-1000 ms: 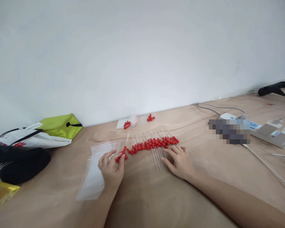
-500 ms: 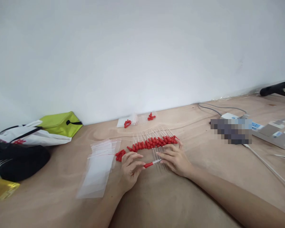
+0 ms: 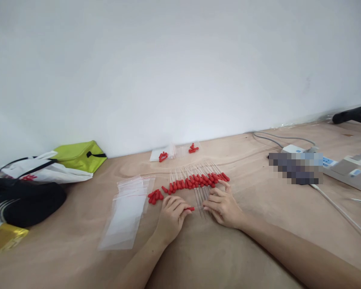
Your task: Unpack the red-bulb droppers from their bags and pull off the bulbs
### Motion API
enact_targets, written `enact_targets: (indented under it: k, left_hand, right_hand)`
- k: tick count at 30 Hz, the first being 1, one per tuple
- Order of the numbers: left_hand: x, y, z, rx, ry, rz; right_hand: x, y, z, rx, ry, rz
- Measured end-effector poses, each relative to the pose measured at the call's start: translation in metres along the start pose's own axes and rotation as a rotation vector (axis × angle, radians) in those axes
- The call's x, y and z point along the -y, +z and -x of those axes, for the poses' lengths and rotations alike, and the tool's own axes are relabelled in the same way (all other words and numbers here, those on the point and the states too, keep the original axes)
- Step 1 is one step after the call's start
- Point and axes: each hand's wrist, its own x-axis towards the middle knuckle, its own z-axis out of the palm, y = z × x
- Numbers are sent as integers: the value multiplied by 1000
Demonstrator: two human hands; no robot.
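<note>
My left hand [image 3: 173, 214] is closed on a red rubber bulb [image 3: 190, 208], pinched between thumb and fingers. My right hand [image 3: 224, 204] pinches a thin glass dropper tube [image 3: 199, 207], whose end meets the bulb; how deep it sits in the bulb is too small to tell. Several bare glass tubes [image 3: 198, 195] lie just beyond, partly under my right fingers. Behind both hands runs a row of glass droppers with red bulbs [image 3: 195, 181], their thin tips pointing to the wall. A small pile of loose red bulbs [image 3: 155, 196] lies beyond my left hand.
Clear zip bags [image 3: 123, 218] lie overlapped at left. Near the wall are more bags [image 3: 155, 155] with red bulbs. A green bag [image 3: 80, 156], a white bag [image 3: 74, 175] and a black item [image 3: 32, 202] stand far left. At right are a power strip [image 3: 337, 173] and cables.
My left fingers have closed further around the red bulb. The bulb and the tube are now more level, and the metallic glint on the tube is gone. The view has shifted slightly.
</note>
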Motion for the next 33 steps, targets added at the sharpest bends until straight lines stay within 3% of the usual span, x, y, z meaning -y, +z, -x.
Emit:
enact_targets:
  k: [8, 11, 15, 18, 21, 26, 29, 33]
  left_hand:
    - [-1, -1, 2, 24, 14, -47]
    - [5, -6, 6, -5, -16, -39]
    - [21, -14, 13, -93, -158, -5]
    - [35, -18, 17, -248, -295, -15]
    - [50, -22, 19, -377, -471, -91]
    - [71, -32, 24, -480, -708, -112]
    - [79, -36, 27, -424, -796, -183]
    - [83, -38, 28, -267, -809, -259]
  right_hand:
    - [1, -1, 0, -31, -31, -3]
    - [-3, -6, 3, -29, 28, -13]
    - [-10, -12, 6, -58, 218, -28]
    - [-9, -13, 6, -125, 302, -8]
    - [-7, -12, 5, -177, 345, 36]
    - [-6, -14, 6, -240, 346, 113]
    - [-6, -15, 8, -245, 334, 151]
    - [-7, -13, 11, -197, 321, 211]
